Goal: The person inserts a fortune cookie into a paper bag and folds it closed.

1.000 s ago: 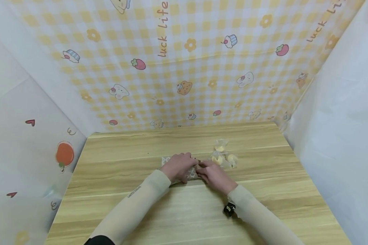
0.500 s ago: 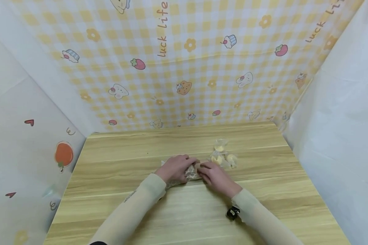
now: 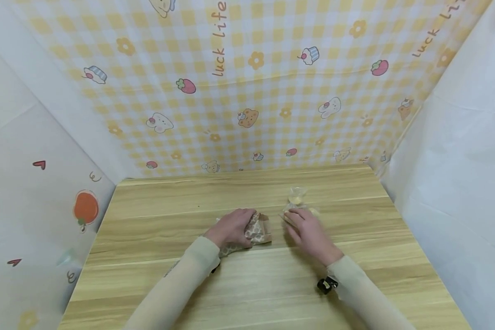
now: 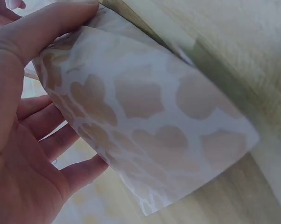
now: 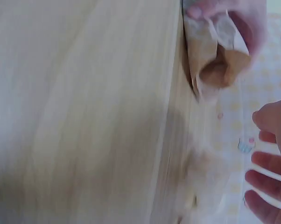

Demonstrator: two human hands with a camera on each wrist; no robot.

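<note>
My left hand [image 3: 231,227] grips a small paper bag [image 3: 257,231] lying on the table, brown with a white pattern. In the left wrist view, the thumb lies over one face of the bag [image 4: 145,107] and the fingers are behind it. The bag's mouth [image 5: 215,72] gapes toward the right hand in the right wrist view. My right hand [image 3: 307,231] reaches over the fortune cookies in clear wrappers, its fingers apart with nothing between them. One wrapped cookie [image 3: 295,200] lies just beyond the fingertips; the others are partly hidden by the hand.
The wood-grain table [image 3: 161,201] meets a yellow checked cloth backdrop [image 3: 231,137] at its far edge. White sheets hang at the left and at the right [image 3: 449,151]. A black wrist device [image 3: 327,285] sits under the right cuff.
My right hand has left the bag's mouth and moved right to the wrapped cookies. The bag's end now shows uncovered and unfolded. My left hand has shifted slightly left, still gripping the bag.
</note>
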